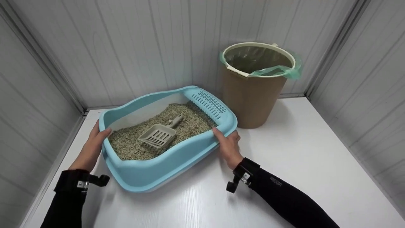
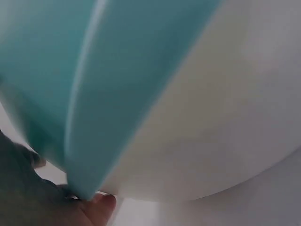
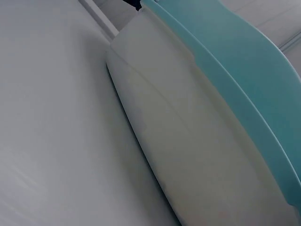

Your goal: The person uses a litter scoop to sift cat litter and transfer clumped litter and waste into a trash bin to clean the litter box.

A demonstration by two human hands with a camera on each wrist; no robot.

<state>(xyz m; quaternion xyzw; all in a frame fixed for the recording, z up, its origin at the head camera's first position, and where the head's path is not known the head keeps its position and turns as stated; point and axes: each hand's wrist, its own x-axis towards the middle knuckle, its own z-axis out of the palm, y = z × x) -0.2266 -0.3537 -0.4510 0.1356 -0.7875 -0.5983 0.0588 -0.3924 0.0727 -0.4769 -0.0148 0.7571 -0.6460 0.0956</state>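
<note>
A light blue litter box with a white base stands at an angle, its near corner towards me in the head view. Pellet litter fills its bottom, and a beige slotted litter scoop lies on top with the handle pointing back right. My left hand grips the box's left end, thumb over the rim. On the opposite side, my right hand holds the right front corner, thumb on the rim and fingers beneath its outer edge. The left wrist view shows fingertips under the blue rim.
Behind the box at the right stands a brown bin lined with a green plastic bag. The box's back right corner is close to it. Pale panelled walls enclose the white tabletop at the back and sides.
</note>
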